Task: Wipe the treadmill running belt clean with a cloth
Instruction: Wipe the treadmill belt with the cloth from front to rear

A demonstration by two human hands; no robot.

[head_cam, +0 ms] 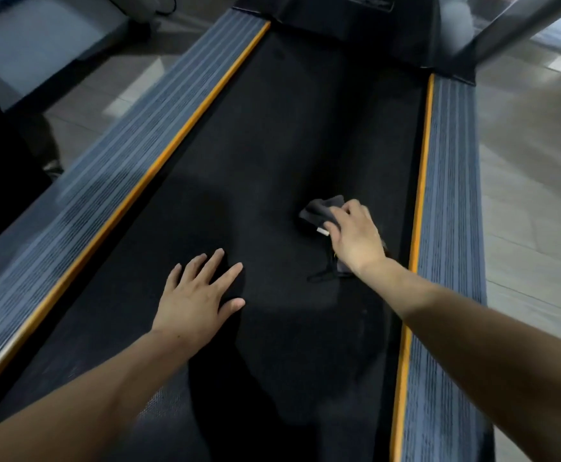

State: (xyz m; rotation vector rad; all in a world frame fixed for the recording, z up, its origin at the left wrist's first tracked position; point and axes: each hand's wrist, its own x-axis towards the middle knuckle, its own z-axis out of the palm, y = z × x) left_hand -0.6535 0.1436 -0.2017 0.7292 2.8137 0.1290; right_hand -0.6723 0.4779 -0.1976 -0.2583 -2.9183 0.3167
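The black running belt [272, 145] stretches away from me down the middle of the head view. My right hand [355, 238] presses a dark grey cloth [320, 210] flat onto the belt close to its right edge; part of the cloth sticks out beyond the fingers and a thin dark strap trails below the wrist. My left hand [197, 295] lies palm down on the belt at centre left, fingers spread, holding nothing.
Grey ribbed side rails [106, 168] [449, 195] with orange strips run along both sides of the belt. The black motor cover [355, 28] closes the far end, with a grey upright post [512, 31] at the top right. Tiled floor [532, 155] lies around the machine.
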